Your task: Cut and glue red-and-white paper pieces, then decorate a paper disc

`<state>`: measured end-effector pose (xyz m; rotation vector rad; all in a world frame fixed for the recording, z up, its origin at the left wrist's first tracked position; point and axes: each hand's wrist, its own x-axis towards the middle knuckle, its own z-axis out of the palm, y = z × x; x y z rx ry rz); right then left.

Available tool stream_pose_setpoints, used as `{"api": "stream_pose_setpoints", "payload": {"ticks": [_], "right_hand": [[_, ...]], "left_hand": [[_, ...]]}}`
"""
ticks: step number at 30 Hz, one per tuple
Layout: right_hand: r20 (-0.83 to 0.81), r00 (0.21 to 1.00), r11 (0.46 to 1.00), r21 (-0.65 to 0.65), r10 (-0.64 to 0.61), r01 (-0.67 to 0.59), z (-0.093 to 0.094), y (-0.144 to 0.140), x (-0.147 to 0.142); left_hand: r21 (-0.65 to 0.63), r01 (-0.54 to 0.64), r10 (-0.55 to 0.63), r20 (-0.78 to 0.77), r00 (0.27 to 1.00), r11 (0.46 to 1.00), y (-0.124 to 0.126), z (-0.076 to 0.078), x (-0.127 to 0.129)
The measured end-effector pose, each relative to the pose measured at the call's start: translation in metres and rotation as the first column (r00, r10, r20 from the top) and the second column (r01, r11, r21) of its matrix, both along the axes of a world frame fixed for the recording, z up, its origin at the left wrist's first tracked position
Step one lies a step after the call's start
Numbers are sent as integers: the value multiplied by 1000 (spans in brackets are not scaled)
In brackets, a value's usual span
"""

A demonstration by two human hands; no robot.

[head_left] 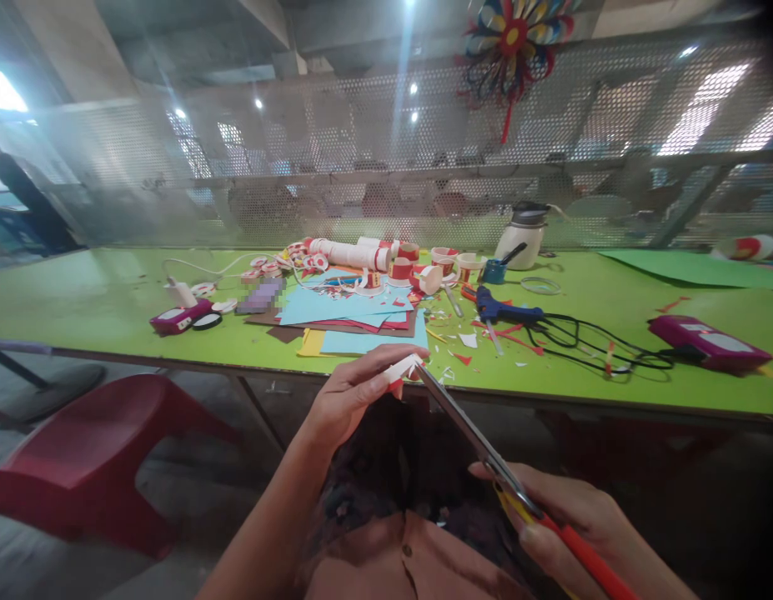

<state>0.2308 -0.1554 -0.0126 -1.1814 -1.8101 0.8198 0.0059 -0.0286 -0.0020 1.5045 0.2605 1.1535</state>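
My left hand (345, 396) pinches a small white and red paper piece (399, 369) just in front of the table's edge. In my right hand (570, 508) are scissors (464, 425) with long metal blades and red and yellow handles. Their tips touch or lie right beside the paper piece; I cannot tell whether the blades are parted. Past my left hand lie light blue paper sheets (345, 307) on darker ones. Cut red and white cup pieces (399, 271) stand behind them, and paper scraps are scattered around.
On the green table (586, 329) lie a blue glue gun (508, 308) with a looped black cable and two purple power strips (708, 342) (181, 317). A jug (522, 237) stands at the back before a perforated metal screen (386, 150). A red stool (98, 433) is at left.
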Motion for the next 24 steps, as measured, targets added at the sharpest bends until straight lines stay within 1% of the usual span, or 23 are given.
{"api": "stream_pose_setpoints", "payload": {"ticks": [3,8,12,18,22,24], "right_hand": [[-14,1000,1000,-13,6,-6,-2,1,1],[71,996,997,49,58,-62,-1,4,5],[58,998,999,33,31,-33,0,4,5],[125,992,1000,24,12,-15,0,1,5],[87,996,999,33,31,-34,-1,1,4],[104,994,999,33,30,-34,-4,2,5]], "left_hand": [[-2,4,-4,-5,1000,1000,1,-1,0],[-6,16,-16,5,1000,1000,1,-2,0],[-19,15,-15,13,1000,1000,1,-4,1],[-38,31,-31,14,999,999,2,-4,2],[-76,32,-29,36,999,997,3,-4,2],[-97,23,-17,60,998,995,3,-4,0]]}}
